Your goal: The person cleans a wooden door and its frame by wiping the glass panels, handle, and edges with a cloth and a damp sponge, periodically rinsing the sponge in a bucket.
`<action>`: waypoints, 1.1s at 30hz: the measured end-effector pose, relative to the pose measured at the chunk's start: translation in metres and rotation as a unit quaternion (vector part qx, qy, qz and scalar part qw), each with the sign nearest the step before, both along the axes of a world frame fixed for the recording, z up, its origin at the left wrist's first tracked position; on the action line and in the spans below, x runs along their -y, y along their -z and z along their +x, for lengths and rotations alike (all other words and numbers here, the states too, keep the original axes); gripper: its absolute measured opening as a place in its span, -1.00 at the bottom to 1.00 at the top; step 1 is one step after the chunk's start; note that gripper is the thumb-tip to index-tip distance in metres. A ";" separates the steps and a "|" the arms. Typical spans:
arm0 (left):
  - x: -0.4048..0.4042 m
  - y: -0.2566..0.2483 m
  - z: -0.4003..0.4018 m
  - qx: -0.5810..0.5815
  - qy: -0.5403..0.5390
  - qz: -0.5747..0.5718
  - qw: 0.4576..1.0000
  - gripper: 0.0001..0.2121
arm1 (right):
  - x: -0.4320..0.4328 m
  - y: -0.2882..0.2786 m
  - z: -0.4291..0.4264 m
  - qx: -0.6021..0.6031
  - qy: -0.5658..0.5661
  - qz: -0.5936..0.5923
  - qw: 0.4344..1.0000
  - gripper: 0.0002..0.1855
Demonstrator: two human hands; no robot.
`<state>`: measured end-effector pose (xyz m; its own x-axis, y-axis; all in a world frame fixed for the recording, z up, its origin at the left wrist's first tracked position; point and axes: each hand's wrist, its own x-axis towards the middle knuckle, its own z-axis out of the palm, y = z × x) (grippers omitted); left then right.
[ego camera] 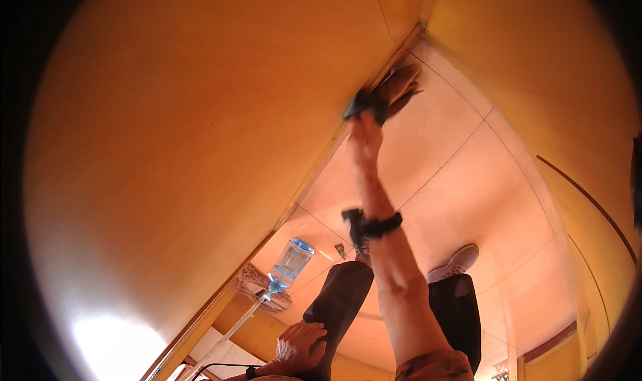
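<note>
My right arm reaches far forward, and my right hand (365, 133) is closed around a black part of a pair of brown-and-black slippers or shoes (401, 80). Motion blur hides their exact form. They are close to the foot of a yellow-brown wooden panel (165, 130), above the tiled floor. A black band with a small device (373, 225) circles my right forearm. Down at the bottom, my left hand (301, 343) is beside my dark-trousered left leg (341, 296), fingers loosely bent and nothing visible in them.
A clear blue-tinted plastic bottle (291, 263) lies at the end of a pale pole (235, 326), next to a brownish patterned thing (251, 280). A small brown scrap (340, 250) is on the tiled floor (451, 180). Another wooden panel (526, 55) bounds the right.
</note>
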<state>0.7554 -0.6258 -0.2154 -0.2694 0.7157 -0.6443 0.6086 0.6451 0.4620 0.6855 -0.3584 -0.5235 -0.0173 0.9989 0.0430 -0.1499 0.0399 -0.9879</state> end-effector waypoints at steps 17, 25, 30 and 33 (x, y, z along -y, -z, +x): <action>0.013 0.008 0.021 0.008 0.037 -0.027 0.999 -0.80 | -0.035 0.021 -0.003 -0.019 0.136 -0.317 0.938 -0.47; 0.022 -0.007 0.028 -0.026 0.050 -0.001 0.998 -0.83 | 0.069 -0.204 -0.002 -0.003 -0.235 0.061 0.970 -0.45; 0.015 -0.004 0.037 -0.005 0.061 0.033 0.998 -0.86 | 0.014 -0.145 -0.011 -0.177 -0.043 -0.233 0.955 -0.35; 0.026 -0.005 0.035 -0.024 0.089 -0.033 0.995 -0.86 | 0.101 -0.175 -0.026 -0.127 -0.101 -0.314 0.935 -0.53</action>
